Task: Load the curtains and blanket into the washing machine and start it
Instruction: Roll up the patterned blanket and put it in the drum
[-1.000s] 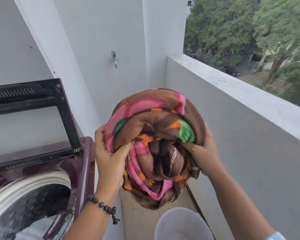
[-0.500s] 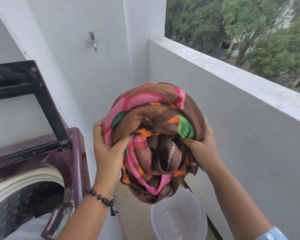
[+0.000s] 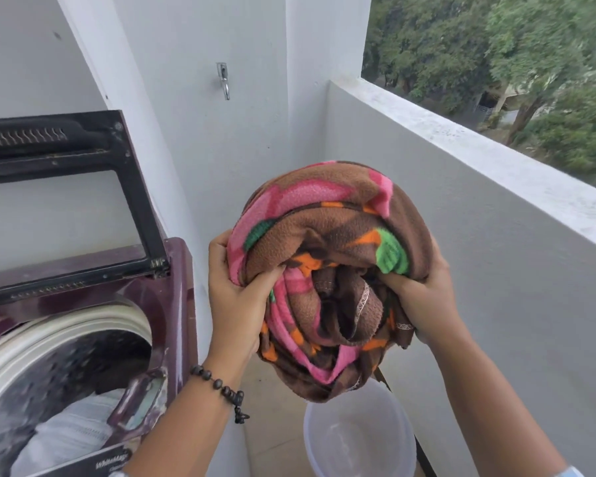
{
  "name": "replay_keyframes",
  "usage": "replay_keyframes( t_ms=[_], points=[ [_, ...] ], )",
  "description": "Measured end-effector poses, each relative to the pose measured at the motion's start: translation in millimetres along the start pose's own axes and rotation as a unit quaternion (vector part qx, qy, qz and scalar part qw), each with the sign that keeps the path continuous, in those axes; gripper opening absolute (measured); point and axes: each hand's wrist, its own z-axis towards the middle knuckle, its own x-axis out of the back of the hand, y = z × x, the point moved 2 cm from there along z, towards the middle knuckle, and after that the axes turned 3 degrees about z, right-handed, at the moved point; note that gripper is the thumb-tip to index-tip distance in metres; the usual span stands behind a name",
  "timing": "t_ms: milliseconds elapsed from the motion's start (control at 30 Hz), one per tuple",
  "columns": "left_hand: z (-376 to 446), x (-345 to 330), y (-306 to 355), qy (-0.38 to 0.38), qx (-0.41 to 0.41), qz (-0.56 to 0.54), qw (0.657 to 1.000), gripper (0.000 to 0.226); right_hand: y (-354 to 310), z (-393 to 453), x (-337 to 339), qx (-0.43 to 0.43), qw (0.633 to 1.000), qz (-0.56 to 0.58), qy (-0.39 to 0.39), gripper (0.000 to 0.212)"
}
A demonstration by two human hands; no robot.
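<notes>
washer [image 3: 172, 304]: near left, lid [image 3: 66, 187] up, pale cloth [image 3: 73, 428] in drum.
blanket [image 3: 331, 270]: bundled, held mid-air right of washer, above tub [image 3: 358, 438].
your left hand [image 3: 234, 297]: fingers curled into blanket's left side.
your right hand [image 3: 424, 297]: fingers curled into its right side.

A narrow balcony with plain white walls [image 3: 200, 173]. A small metal hook [image 3: 223, 80] is fixed high on the back wall. On the tiled floor [image 3: 272, 421] near the bottom sits a pale translucent plastic tub [image 3: 362, 438], close beside the low parapet wall [image 3: 496, 270] on the right. Beyond the parapet's ledge, leafy green trees [image 3: 479, 56] fill the upper right.
</notes>
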Motion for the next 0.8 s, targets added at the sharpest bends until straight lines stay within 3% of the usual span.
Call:
replay_keyframes(
  t_ms=[333, 800],
  points=[
    [-28.3, 44.7, 27.0, 0.098, -0.021, 0.063, 0.993, 0.052, 7.7, 1.7, -49.0, -0.008, 0.995, 0.029, -0.095, 0.075],
    [-71.1, 145.5, 74.5, 0.245, -0.085, 0.110, 0.960, 0.056, 7.6, -33.6, -170.2, 0.010, 0.965, 0.101, -0.242, 0.078]
  ],
)
